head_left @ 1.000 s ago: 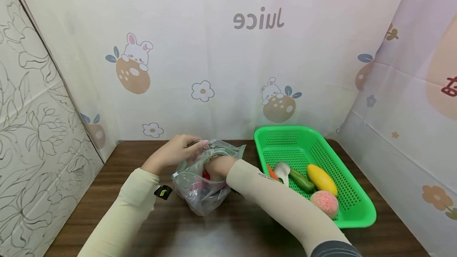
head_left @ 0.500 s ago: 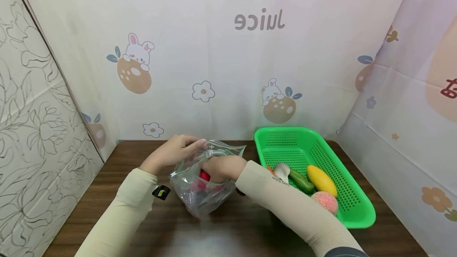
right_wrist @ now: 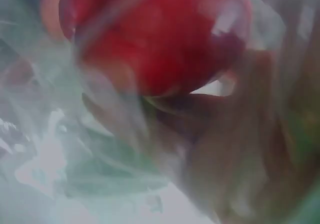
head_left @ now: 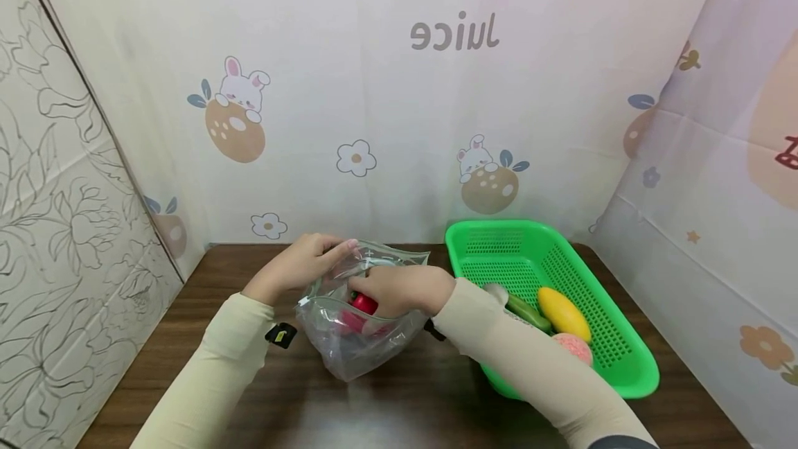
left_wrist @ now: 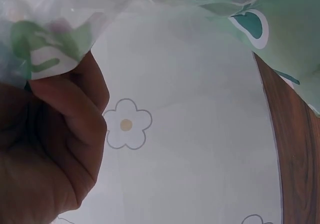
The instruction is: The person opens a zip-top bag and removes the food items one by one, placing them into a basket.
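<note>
A clear zip bag (head_left: 368, 348) stands on the table with its mouth spread. My left hand (head_left: 303, 265) grips the bag's back-left rim, fingers curled in the left wrist view, where green prints show on the plastic. My right hand (head_left: 399, 289) reaches into the mouth and holds a glossy red round fruit (head_left: 364, 303) with a dark green bit at its top. In the right wrist view the red fruit (right_wrist: 160, 33) fills the top, with fingers below it, seen blurred through plastic. More pink-red shows lower in the bag.
A green perforated basket (head_left: 645, 373) stands on the right. In it lie a spoon (head_left: 497, 292), a green cucumber-like vegetable (head_left: 526, 312), a yellow mango-like fruit (head_left: 564, 314) and a pink textured ball (head_left: 573, 346), partly behind the right sleeve. A printed cloth (head_left: 399, 179) hangs behind the wooden table (head_left: 262, 407).
My right hand has risen and shifted slightly right within the bag mouth, bringing the red fruit more into view. The left hand keeps its grip on the rim.
</note>
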A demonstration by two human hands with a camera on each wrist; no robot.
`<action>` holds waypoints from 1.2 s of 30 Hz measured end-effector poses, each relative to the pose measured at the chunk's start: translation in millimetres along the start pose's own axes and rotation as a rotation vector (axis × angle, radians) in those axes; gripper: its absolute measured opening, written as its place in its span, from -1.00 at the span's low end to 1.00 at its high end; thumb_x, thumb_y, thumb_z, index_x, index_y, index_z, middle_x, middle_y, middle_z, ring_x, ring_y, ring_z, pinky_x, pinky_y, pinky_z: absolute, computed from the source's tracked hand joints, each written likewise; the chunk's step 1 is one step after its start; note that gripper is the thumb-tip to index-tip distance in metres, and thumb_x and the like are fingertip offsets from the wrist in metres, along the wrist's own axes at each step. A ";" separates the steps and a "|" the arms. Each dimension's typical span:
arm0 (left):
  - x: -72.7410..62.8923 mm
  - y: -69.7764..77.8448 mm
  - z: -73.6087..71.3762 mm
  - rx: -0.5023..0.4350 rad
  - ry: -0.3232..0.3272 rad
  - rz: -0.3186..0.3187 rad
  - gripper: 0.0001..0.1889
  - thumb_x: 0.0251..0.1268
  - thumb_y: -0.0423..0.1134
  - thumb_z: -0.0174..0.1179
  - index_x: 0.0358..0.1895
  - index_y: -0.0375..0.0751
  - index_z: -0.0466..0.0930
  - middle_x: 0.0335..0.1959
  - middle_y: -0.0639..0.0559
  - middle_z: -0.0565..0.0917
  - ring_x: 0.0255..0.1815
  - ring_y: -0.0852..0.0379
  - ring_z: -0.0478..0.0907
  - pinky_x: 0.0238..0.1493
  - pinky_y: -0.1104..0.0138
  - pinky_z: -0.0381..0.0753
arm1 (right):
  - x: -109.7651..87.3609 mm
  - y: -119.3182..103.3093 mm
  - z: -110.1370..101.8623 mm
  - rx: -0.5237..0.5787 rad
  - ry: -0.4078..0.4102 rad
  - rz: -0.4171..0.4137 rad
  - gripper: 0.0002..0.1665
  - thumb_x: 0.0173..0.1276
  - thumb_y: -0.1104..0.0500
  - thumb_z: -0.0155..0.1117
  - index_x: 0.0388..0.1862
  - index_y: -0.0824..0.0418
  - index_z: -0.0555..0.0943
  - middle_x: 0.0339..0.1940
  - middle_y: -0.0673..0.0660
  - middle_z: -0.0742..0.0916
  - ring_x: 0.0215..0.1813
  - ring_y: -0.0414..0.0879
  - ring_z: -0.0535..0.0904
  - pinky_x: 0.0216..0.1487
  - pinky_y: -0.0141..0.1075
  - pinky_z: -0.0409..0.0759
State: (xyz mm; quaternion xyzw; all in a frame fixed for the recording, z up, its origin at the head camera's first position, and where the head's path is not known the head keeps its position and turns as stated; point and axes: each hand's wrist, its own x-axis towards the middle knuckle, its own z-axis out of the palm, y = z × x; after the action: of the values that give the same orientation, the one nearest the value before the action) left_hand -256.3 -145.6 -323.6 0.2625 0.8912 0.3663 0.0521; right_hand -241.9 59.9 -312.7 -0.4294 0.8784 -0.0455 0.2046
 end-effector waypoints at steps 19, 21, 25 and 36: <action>-0.7 -5.1 0.0 0.011 0.004 0.007 -0.53 0.56 0.19 -0.04 -0.44 -0.06 0.52 -0.67 0.04 0.42 -0.62 0.09 0.42 -0.43 0.20 0.50 | -62.5 2.3 -40.0 0.145 0.301 -0.181 -0.33 0.24 -0.04 0.51 0.25 0.02 0.43 0.15 -0.03 0.51 0.12 -0.16 0.47 -0.12 -0.39 0.62; -0.3 -5.9 0.5 0.008 0.004 0.011 -0.51 0.56 0.18 -0.04 -0.47 -0.08 0.48 -0.68 0.03 0.43 -0.63 0.08 0.45 -0.43 0.19 0.50 | -67.0 5.0 -41.5 0.149 0.324 -0.187 -0.32 0.21 -0.03 0.53 0.23 0.05 0.42 0.14 -0.02 0.51 0.12 -0.15 0.47 -0.11 -0.37 0.62; -0.7 -7.3 0.7 -0.002 0.007 0.005 -0.53 0.57 0.14 -0.03 -0.48 -0.09 0.47 -0.68 0.03 0.43 -0.62 0.06 0.49 -0.41 0.19 0.50 | -74.9 11.6 -43.3 0.162 0.373 -0.195 -0.31 0.16 0.02 0.57 0.18 0.08 0.43 0.13 0.00 0.52 0.10 -0.13 0.48 -0.11 -0.35 0.64; -2.6 -7.6 -0.5 0.016 0.018 -0.007 -0.60 0.58 0.15 -0.06 -0.20 0.01 0.66 -0.69 0.06 0.41 -0.63 0.08 0.52 -0.36 0.17 0.52 | -107.0 42.7 -49.6 0.167 0.535 -0.193 -0.36 0.18 0.02 0.56 0.17 0.07 0.47 0.13 0.02 0.57 0.11 -0.07 0.50 -0.14 -0.29 0.66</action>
State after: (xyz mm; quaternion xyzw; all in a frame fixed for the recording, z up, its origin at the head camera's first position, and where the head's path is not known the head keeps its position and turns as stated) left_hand -257.4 -151.8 -328.7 0.2564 0.8955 0.3613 0.0432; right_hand -234.4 164.7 -244.1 -0.4653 0.8495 -0.2487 -0.0048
